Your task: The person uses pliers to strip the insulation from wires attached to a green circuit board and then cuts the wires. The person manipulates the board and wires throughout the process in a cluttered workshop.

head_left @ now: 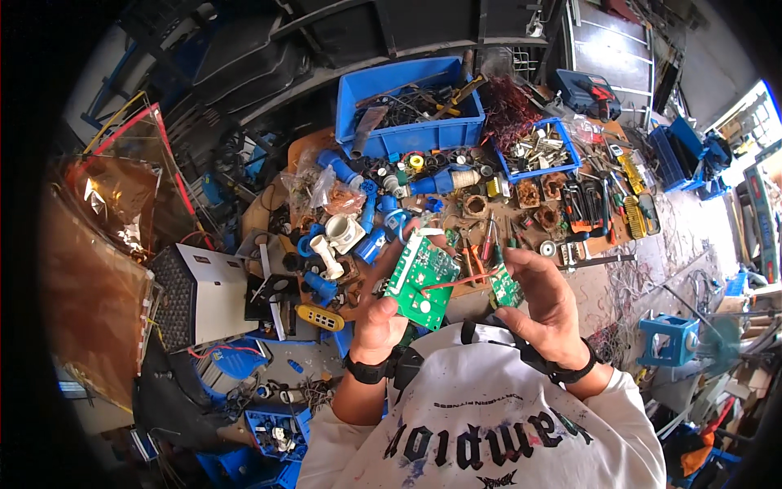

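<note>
Near the workbench [463, 288], left grip [378, 326] clasps large board [419, 273] by its edge, right grip [550, 306] smaller board [507, 289].

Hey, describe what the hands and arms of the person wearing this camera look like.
The left hand and right hand are ungloved. Each wrist wears a black band: left band, right band. Loose white sleeves leave the lower forearms bare.

We see a large blue bin [440, 138] holding tools [468, 90] beside a dark red stringy tangle [511, 112], and a shallow blue tray [546, 172] of metal pieces [533, 151].
</note>
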`<action>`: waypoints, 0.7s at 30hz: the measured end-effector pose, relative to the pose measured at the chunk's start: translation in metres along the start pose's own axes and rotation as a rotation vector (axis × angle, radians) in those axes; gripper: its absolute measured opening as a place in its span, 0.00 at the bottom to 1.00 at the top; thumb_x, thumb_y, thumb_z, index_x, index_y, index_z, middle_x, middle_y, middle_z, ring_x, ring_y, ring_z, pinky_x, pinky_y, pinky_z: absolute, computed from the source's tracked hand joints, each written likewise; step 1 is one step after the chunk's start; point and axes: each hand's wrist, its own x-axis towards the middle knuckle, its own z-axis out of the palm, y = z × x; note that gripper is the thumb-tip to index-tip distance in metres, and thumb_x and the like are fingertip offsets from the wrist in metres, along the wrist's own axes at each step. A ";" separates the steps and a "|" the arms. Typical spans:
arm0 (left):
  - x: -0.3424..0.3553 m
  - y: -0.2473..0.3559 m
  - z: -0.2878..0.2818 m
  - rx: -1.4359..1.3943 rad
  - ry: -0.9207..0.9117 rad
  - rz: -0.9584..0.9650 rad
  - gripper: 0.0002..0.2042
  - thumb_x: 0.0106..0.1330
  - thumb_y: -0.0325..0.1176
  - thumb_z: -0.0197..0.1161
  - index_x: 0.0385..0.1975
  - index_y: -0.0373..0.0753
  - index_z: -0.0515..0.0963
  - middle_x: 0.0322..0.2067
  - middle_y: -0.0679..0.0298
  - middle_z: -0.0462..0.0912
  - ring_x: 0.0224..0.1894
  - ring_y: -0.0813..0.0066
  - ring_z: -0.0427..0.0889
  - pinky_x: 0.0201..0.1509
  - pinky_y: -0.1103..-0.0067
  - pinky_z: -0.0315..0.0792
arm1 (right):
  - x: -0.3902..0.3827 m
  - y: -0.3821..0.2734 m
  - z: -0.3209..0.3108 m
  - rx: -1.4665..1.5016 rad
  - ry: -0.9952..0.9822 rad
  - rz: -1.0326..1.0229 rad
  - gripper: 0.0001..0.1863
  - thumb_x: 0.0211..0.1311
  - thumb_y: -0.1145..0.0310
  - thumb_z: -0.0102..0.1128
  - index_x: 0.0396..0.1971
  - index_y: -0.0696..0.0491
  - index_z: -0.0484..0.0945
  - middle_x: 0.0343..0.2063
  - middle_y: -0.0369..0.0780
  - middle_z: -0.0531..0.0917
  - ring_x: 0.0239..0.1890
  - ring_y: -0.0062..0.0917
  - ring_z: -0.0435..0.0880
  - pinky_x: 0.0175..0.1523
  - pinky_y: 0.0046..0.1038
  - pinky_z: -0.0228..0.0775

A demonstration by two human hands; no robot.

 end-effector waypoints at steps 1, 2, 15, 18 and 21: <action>-0.001 -0.001 0.002 -0.007 -0.002 0.005 0.51 0.50 0.54 0.68 0.70 0.34 0.49 0.62 0.47 0.65 0.63 0.54 0.68 0.66 0.61 0.64 | -0.001 0.001 0.001 0.012 0.001 0.007 0.36 0.52 0.82 0.66 0.62 0.58 0.62 0.58 0.40 0.69 0.58 0.26 0.70 0.68 0.32 0.56; -0.002 0.000 0.003 -0.014 -0.004 0.010 0.51 0.50 0.54 0.68 0.70 0.33 0.49 0.62 0.47 0.66 0.63 0.57 0.69 0.66 0.63 0.65 | -0.003 0.001 0.003 0.024 0.003 0.014 0.36 0.52 0.82 0.66 0.63 0.58 0.62 0.58 0.40 0.70 0.58 0.26 0.70 0.67 0.32 0.57; -0.006 0.018 -0.004 0.455 -0.394 0.140 0.50 0.45 0.46 0.72 0.66 0.25 0.56 0.57 0.45 0.71 0.60 0.58 0.72 0.65 0.67 0.62 | 0.018 0.013 -0.008 0.046 -0.053 0.289 0.24 0.74 0.53 0.43 0.51 0.59 0.75 0.46 0.39 0.80 0.50 0.23 0.76 0.57 0.27 0.65; -0.002 0.040 0.004 0.793 -0.581 0.122 0.46 0.44 0.44 0.72 0.65 0.30 0.62 0.57 0.48 0.72 0.59 0.56 0.73 0.64 0.66 0.65 | 0.028 0.010 -0.007 0.129 -0.210 0.410 0.25 0.74 0.52 0.42 0.50 0.59 0.76 0.46 0.40 0.81 0.49 0.25 0.77 0.57 0.28 0.66; -0.007 0.049 0.017 1.109 -0.600 0.126 0.46 0.40 0.48 0.76 0.62 0.34 0.66 0.56 0.51 0.74 0.56 0.54 0.76 0.60 0.66 0.69 | 0.039 0.012 -0.004 0.258 -0.188 0.556 0.27 0.72 0.50 0.46 0.48 0.63 0.76 0.45 0.44 0.82 0.49 0.26 0.79 0.59 0.30 0.66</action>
